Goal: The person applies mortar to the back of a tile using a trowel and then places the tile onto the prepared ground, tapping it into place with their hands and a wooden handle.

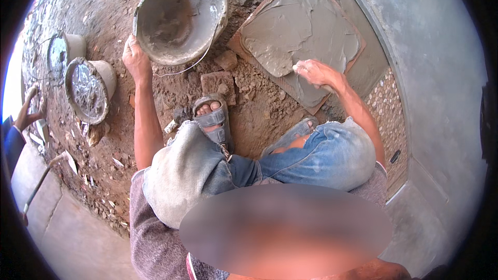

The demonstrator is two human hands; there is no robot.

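Observation:
My left hand [136, 58] is closed on the near left rim of a round, mortar-smeared basin [179, 18]. The basin tilts toward me, with wet grey residue inside and a thin wire handle hanging over its right side. My right hand [315, 73], fingers curled and smeared with grey, is over the near part of a square reddish tile [241, 46]. Whatever those fingers hold is hidden. Thick wet mortar [295, 23] covers most of the tile, heaped and ridged near my fingers.
Two mortar-caked buckets [108, 75] stand at the left on rough soil. Beyond them another person's hand [28, 111] reaches in, near a long-handled tool [49, 168]. A brick [219, 85] lies by my left foot. Smooth concrete [436, 72] and a pebbled strip [386, 108] lie right.

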